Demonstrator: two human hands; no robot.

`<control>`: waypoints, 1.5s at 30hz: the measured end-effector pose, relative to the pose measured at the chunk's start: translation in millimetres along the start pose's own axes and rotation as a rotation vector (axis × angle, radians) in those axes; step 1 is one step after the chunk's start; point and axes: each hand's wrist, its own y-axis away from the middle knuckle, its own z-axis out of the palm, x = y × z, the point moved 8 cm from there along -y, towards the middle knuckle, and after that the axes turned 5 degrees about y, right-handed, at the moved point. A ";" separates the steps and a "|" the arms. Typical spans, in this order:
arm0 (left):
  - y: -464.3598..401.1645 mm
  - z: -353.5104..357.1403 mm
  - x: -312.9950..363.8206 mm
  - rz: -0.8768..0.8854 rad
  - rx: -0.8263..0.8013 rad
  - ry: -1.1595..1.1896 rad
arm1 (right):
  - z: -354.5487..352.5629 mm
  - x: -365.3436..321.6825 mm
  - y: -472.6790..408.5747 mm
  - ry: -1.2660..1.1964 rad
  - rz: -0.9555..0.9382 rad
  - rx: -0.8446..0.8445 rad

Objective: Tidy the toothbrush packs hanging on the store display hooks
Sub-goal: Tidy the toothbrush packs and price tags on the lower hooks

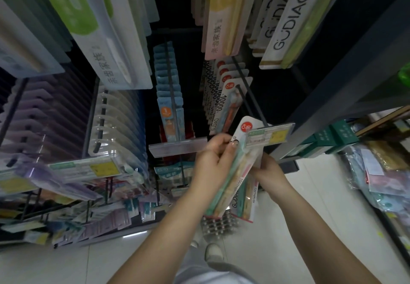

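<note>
Packs (238, 172) sat in both my hands, near the right hook (250, 104) — left hand (213, 161) gripping the front, right hand (267, 172) behind. Light, stiff, slick — best pinched by the card edges.

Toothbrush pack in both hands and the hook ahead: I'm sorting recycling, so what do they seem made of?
Toothbrush pack: apparently printed card backing under clear glossy plastic, judging by the sheen and visible brushes. Hook: thin dark rod, probably coated metal wire; matte, no glint.
</note>
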 end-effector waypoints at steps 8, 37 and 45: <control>-3.4 8.9 16.6 0.099 0.020 -0.093 | -1.0 -2.1 -1.1 -0.017 -0.006 0.013; -55.7 -7.4 25.7 0.190 0.209 -0.377 | -26.3 -21.3 16.8 0.033 -0.154 0.220; -54.1 -5.6 16.6 0.123 0.236 -0.217 | -14.8 -44.1 18.5 0.048 -0.171 -0.059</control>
